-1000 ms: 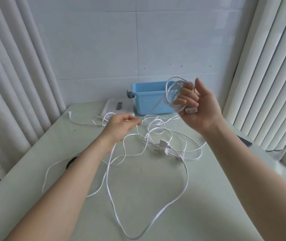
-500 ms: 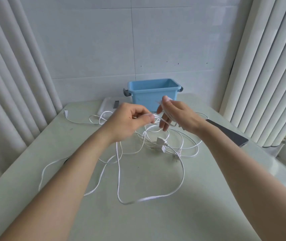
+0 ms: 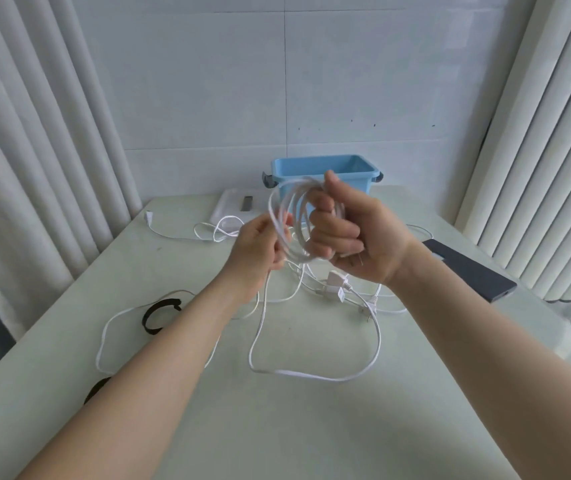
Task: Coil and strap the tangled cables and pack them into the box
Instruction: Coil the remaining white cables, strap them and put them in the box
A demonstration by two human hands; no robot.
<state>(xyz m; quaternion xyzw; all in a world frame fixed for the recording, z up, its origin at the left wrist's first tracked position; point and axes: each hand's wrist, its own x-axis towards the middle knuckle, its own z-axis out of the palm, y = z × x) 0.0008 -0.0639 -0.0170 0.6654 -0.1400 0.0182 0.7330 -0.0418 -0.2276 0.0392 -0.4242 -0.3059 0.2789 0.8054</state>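
At table's left, what logged? (A)

Logged black strap lying flat beside the left forearm, apart from the tangle; judged kept handy for binding. (B)

And centre? (A)

Noted left hand pinching the white cable just beside the coil, likely feeding the next turn. Noted right hand fisted round the coil's turns, thumb up, raised above the table in front of the blue box; judged so to stop loops springing apart. (B)

Remainder? (A)

Saw much cable trailing down to the table, tangled round a plug adapter. Could not tell box contents. Farther right, logged dark flat device, untouched. (B)
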